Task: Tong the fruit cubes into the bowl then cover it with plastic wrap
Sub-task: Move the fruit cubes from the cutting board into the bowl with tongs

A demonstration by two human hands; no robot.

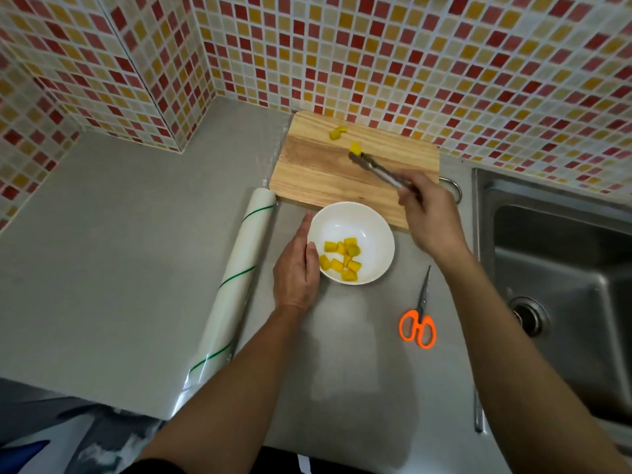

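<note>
A white bowl [355,220] sits on the grey counter just in front of a wooden cutting board [321,172] and holds several yellow fruit cubes [342,260]. My left hand [297,268] rests against the bowl's left rim, thumb on the edge. My right hand [429,213] grips metal tongs [376,170] reaching over the board. The tong tips meet one yellow cube [355,148]. Another cube [337,133] lies farther back on the board. A roll of plastic wrap [236,275] with green stripes lies left of the bowl.
Orange-handled scissors [419,318] lie on the counter right of the bowl. A steel sink [561,275] fills the right side. Mosaic-tiled walls close off the back and left. A loose sheet of wrap spreads from the roll toward the wall.
</note>
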